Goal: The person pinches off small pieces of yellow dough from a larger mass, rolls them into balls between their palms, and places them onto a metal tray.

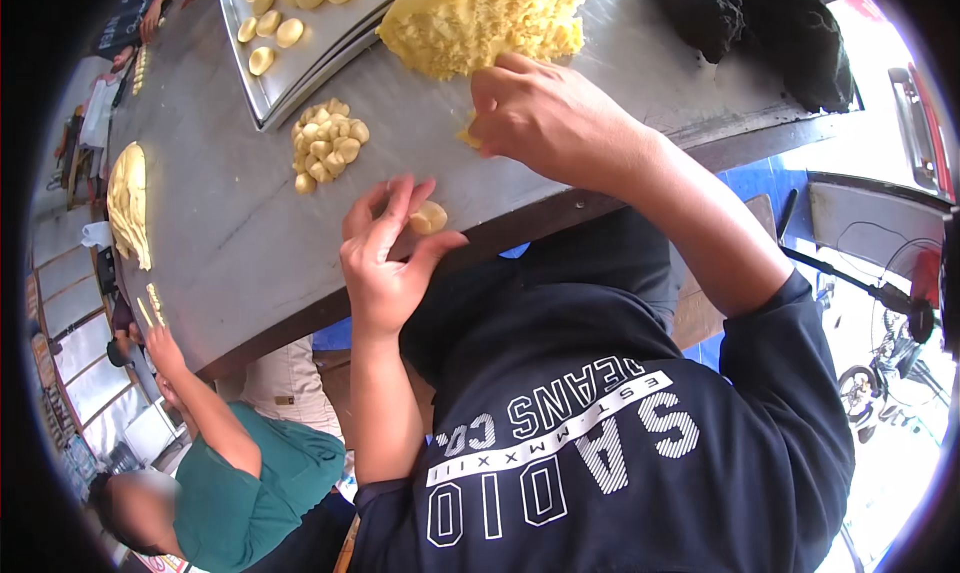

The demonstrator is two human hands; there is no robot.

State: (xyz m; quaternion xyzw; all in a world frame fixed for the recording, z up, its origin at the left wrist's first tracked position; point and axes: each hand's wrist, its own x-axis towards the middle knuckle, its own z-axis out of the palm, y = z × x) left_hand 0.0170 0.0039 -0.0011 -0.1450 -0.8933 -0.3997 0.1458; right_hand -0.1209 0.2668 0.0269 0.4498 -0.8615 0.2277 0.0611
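Observation:
My right hand is closed around a small piece of crumbly yellow filling, partly hidden by its fingers. Just beyond it sits a large crumbly yellow mound. Near the table's front edge, my left hand has its thumb and fingers spread apart. Between them lies a small pale dough piece, close against the fingers; whether they touch it I cannot tell. A heap of small dough pieces rests on the table, beyond my left hand.
Metal trays carrying several round dough balls stand at the far left of the mound. Black cloth or plastic lies at the far right. A co-worker in a green shirt sits to the left, near a long dough mass on the metal table.

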